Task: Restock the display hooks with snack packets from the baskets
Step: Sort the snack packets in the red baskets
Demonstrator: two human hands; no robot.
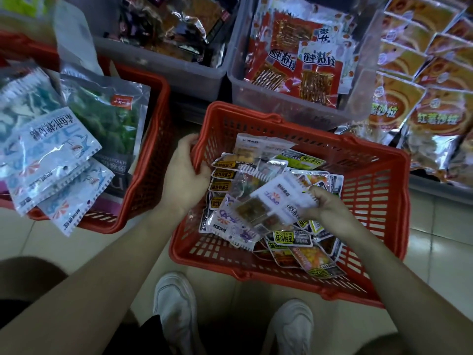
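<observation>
Upside down to the camera, the red packets (pixel 297 73) in the clear bin (pixel 363 80) read 红烧牛筋 in bold dark characters. Over on the right, the orange packets (pixel 432 119) seem to read 红薯沙拉. The white packet (pixel 284 198) above the red basket (pixel 371 180) carries an orange sunburst logo, its lettering too blurred to read.

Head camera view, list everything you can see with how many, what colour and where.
centre basket: one, red, on the floor ahead
left basket: one, red, beside it
small packets: many, mixed colours, in centre basket
white packet: one, above that pile
large packets: several, white-blue and green, in left basket
bins: two, translucent grey, behind the baskets
red packets: several, in right-hand bin
orange packets: many, far right
shoes: two, white, bottom
left hand: grips centre basket's left rim
right hand: pinches white packet
</observation>
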